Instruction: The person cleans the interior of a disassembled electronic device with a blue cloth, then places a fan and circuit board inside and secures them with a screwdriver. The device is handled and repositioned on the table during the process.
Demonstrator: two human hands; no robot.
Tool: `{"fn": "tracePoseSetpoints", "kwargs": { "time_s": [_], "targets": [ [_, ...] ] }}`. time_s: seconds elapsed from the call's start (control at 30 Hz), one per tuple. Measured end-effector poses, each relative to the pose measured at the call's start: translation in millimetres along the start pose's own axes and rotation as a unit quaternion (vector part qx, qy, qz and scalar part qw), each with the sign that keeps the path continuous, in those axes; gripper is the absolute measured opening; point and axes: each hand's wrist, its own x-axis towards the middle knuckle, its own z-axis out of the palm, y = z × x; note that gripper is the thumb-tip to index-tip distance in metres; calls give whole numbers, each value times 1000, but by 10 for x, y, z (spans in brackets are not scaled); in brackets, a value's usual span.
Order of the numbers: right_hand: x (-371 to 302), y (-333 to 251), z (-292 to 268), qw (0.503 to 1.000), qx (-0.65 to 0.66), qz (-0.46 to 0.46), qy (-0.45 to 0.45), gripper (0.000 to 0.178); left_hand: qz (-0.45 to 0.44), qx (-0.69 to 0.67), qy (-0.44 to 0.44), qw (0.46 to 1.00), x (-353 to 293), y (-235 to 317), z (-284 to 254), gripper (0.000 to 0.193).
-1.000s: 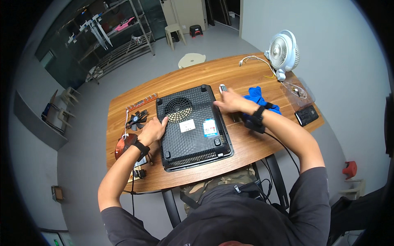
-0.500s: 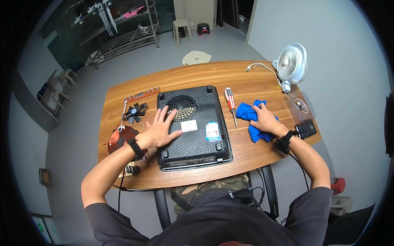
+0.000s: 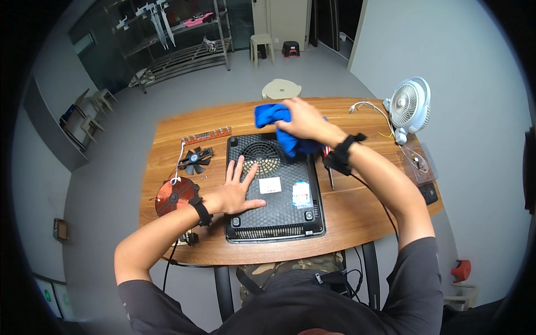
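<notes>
A black induction cooker housing [image 3: 268,215] lies underside up on the table, its round vent grille and two stickers showing. My left hand [image 3: 237,192] rests flat on its left half, fingers spread, fingertips at the grille. Bunched in my right hand [image 3: 304,120] is a blue cloth [image 3: 271,114], held over the far right corner of the housing. Part of the cloth hangs down over the housing's edge; whether it presses on the surface is hard to tell. Right of the housing lies a screwdriver [image 3: 331,177], its handle mostly hidden by my right wrist and the cloth.
Left of the housing lie a copper coil [image 3: 174,192], a black fan [image 3: 195,161] and a narrow circuit board [image 3: 206,135]. A white desk fan [image 3: 410,103] stands at the table's far right, near a clear bag [image 3: 420,167]. A stool [image 3: 281,88] stands beyond the table.
My right hand has lifted the blue cloth from the table on the right and carried it left and away, to the housing's far corner. My left hand stays on the housing. The view has shifted slightly.
</notes>
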Motion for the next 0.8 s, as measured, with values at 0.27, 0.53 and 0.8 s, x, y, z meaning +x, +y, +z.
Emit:
{"fn": "tracePoseSetpoints", "kwargs": {
  "time_s": [0.27, 0.53, 0.8],
  "targets": [
    [544, -186, 960, 967, -36, -83, -236, 65, -16, 51, -13, 998, 2, 74, -2, 117],
    [700, -158, 930, 950, 13, -20, -312, 60, -12, 24, 1, 1000, -8, 112, 32, 113],
    [576, 45, 689, 956, -52, 43, -287, 55, -23, 16, 2, 1000, -16, 73, 14, 114]
  ]
}}
